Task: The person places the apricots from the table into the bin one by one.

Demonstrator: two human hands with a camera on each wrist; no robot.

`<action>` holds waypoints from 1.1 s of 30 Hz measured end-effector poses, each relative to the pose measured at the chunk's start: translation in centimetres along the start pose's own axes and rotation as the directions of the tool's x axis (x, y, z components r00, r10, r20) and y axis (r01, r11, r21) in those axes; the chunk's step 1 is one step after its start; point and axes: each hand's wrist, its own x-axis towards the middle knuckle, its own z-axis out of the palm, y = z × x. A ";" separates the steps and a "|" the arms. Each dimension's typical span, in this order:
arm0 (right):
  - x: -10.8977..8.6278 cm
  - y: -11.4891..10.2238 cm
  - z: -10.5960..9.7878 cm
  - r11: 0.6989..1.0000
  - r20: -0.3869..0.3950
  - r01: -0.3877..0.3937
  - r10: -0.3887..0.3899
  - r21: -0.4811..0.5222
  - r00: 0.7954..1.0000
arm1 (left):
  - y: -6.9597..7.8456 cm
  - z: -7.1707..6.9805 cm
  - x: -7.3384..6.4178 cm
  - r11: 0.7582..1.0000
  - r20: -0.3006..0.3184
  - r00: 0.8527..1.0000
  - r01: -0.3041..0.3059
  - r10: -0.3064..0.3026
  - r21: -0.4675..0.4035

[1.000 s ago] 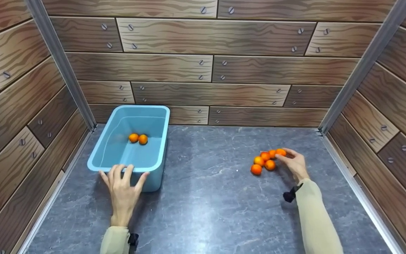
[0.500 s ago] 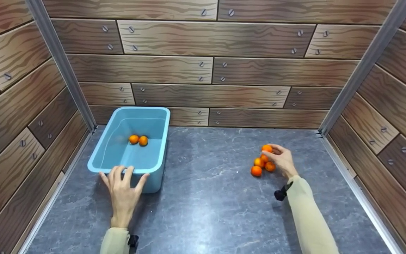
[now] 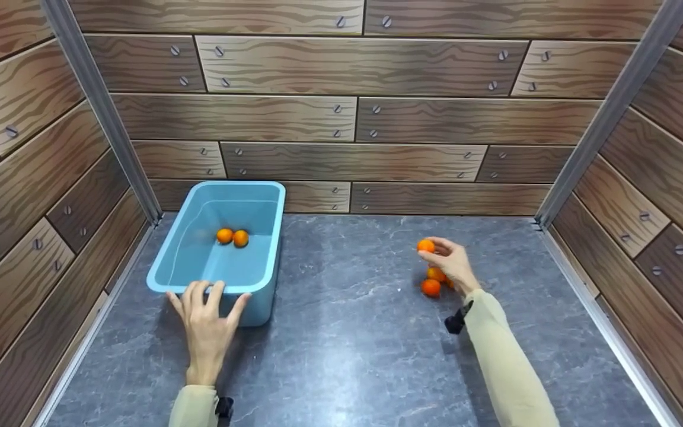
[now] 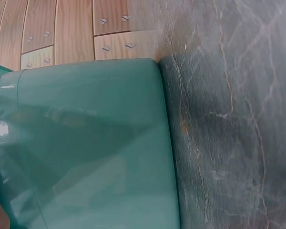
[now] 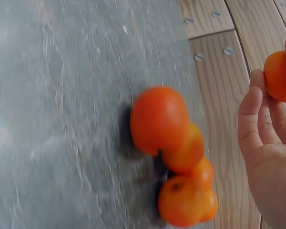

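My left hand (image 3: pixel 206 332) grips the near rim of the blue bin (image 3: pixel 273 261), its fingertips over the edge and its thumb against the outer wall. Two small oranges (image 3: pixel 241 238) lie inside the bin. My right hand (image 3: pixel 453 264) pinches another small orange (image 3: pixel 425 247) between thumb and fingers, held off the grey surface. Just below that hand sit several loose oranges (image 3: pixel 431 288), partly hidden by it; the right wrist view shows this cluster (image 5: pixel 158 120) more fully. In the left wrist view, the bin's outer wall (image 4: pixel 95 143) fills the left side.
The grey marbled surface (image 3: pixel 341 332) spreads between the bin and the loose fruit. Wood-patterned panels (image 3: pixel 353 118) close off the back and both sides, with metal posts (image 3: pixel 602 107) in the corners. The bin stands close to the back panel.
The right hand has taken an orange from the far right end of the cluster, lifted it and carried it left. The left hand and the bin have stayed in place.
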 end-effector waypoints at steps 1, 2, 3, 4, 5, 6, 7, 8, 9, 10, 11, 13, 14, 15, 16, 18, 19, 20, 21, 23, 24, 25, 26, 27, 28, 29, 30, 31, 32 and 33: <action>0.1 0.0 0.4 1.000 0.002 0.005 -0.005 0.002 1.000 | 0.0 0.0 0.0 1.000 0.000 1.000 -0.001 0.001 0.001; 0.1 -0.1 0.8 1.000 0.007 0.009 -0.009 -0.001 1.000 | 0.0 0.0 0.0 1.000 0.001 1.000 -0.002 0.002 0.000; 0.2 -0.1 1.2 1.000 0.015 0.015 -0.015 -0.001 1.000 | 0.0 0.0 0.0 1.000 0.002 1.000 -0.002 0.002 0.001; 0.3 -0.2 1.5 1.000 0.023 0.019 -0.019 0.004 1.000 | 0.0 -0.1 0.1 1.000 0.003 1.000 -0.002 0.002 0.002; 0.4 -0.3 1.9 1.000 0.030 0.022 -0.022 0.009 0.999 | 0.0 -0.1 0.1 1.000 0.005 1.000 -0.001 0.001 0.002; 0.5 -0.4 2.3 1.000 0.038 0.022 -0.023 0.023 0.999 | 0.0 -0.1 0.1 1.000 0.006 1.000 0.001 -0.001 0.003; 0.6 -0.5 2.6 0.999 0.041 0.021 -0.022 0.030 0.999 | 0.0 -0.1 0.1 1.000 0.007 1.000 0.002 -0.002 0.004; 0.6 -0.6 3.0 0.999 0.049 0.023 -0.025 0.035 0.998 | 0.0 -0.1 0.1 1.000 0.008 1.000 0.004 -0.004 0.004; 0.7 -0.6 3.4 0.999 0.057 0.028 -0.030 0.043 0.998 | 0.0 -0.1 0.1 1.000 0.009 1.000 0.005 -0.005 0.005; 0.7 -0.7 3.8 0.998 0.066 0.033 -0.036 0.047 0.997 | 0.0 -0.2 0.1 1.000 0.009 1.000 0.006 -0.006 0.005; 0.7 -0.8 4.2 0.998 0.075 0.039 -0.043 0.050 0.996 | 0.0 -0.2 0.1 1.000 0.010 1.000 0.006 -0.006 0.007; 0.7 -1.0 5.0 0.997 0.091 0.056 -0.061 0.055 0.994 | 0.0 -0.2 0.0 1.000 0.010 1.000 0.005 -0.005 0.009; 0.8 -1.1 5.4 0.996 0.100 0.067 -0.074 0.066 0.992 | 0.0 -0.2 0.0 1.000 0.010 1.000 0.005 -0.005 0.007; 0.8 -1.2 5.8 0.994 0.107 0.075 -0.083 0.077 0.991 | 0.0 -0.2 -0.1 1.000 0.010 1.000 0.005 -0.005 0.008; 0.8 -1.4 6.3 0.993 0.115 0.081 -0.091 0.087 0.989 | 0.0 -0.2 -0.1 1.000 0.010 1.000 0.006 -0.007 0.007; 1.0 -1.8 7.2 0.990 0.128 0.098 -0.111 0.106 0.985 | 0.0 -0.2 -0.1 1.000 0.014 1.000 0.012 -0.012 0.008; 1.0 -1.9 7.7 0.987 0.136 0.106 -0.122 0.118 0.983 | 0.0 -0.2 0.0 1.000 0.018 1.000 0.016 -0.017 0.007; 1.1 -2.1 8.1 0.985 0.141 0.110 -0.128 0.130 0.982 | 0.0 -0.2 0.0 1.000 0.024 0.999 0.023 -0.023 0.007; 1.1 -2.3 8.6 0.985 0.146 0.112 -0.131 0.133 0.981 | 0.0 -0.2 0.0 1.000 0.030 0.999 0.027 -0.027 0.009; 1.1 -2.7 9.3 0.985 0.154 0.116 -0.136 0.130 0.979 | 0.0 -0.3 0.0 0.999 0.040 0.999 0.036 -0.036 0.008; 1.2 -2.8 9.6 0.985 0.153 0.113 -0.133 0.134 0.979 | 0.1 -0.3 0.0 0.999 0.044 0.998 0.036 -0.037 0.008; 1.2 -3.0 9.9 0.985 0.151 0.107 -0.128 0.136 0.980 | 0.1 -0.3 0.0 0.999 0.044 0.998 0.036 -0.036 0.005; 1.2 -3.1 10.1 0.986 0.150 0.102 -0.121 0.134 0.981 | 0.2 -0.2 0.0 0.999 0.045 0.998 0.034 -0.034 0.006; 1.2 -3.3 10.3 0.987 0.152 0.098 -0.117 0.131 0.981 | 0.2 -0.2 0.0 1.000 0.042 0.999 0.032 -0.032 0.002; 1.1 -3.5 10.4 0.987 0.158 0.094 -0.115 0.129 0.981 | 0.2 -0.2 0.0 1.000 0.039 0.999 0.029 -0.029 -0.002; 1.1 -3.8 10.6 0.987 0.164 0.091 -0.113 0.135 0.980 | 0.2 -0.2 0.0 1.000 0.033 0.999 0.024 -0.024 -0.003; 1.1 -4.0 10.7 0.987 0.174 0.090 -0.113 0.134 0.978 | 0.2 -0.2 0.0 1.000 0.029 0.999 0.020 -0.020 0.000; 1.0 -4.3 10.9 0.987 0.188 0.088 -0.112 0.132 0.976 | 0.2 -0.2 0.0 1.000 0.025 1.000 0.018 -0.018 0.001; 1.0 -4.7 11.1 0.988 0.201 0.093 -0.117 0.126 0.972 | 0.1 -0.2 0.0 1.000 0.021 1.000 0.015 -0.015 0.003; 1.0 -5.0 11.3 0.988 0.215 0.098 -0.123 0.119 0.969 | 0.1 -0.2 0.0 1.000 0.016 1.000 0.013 -0.014 0.004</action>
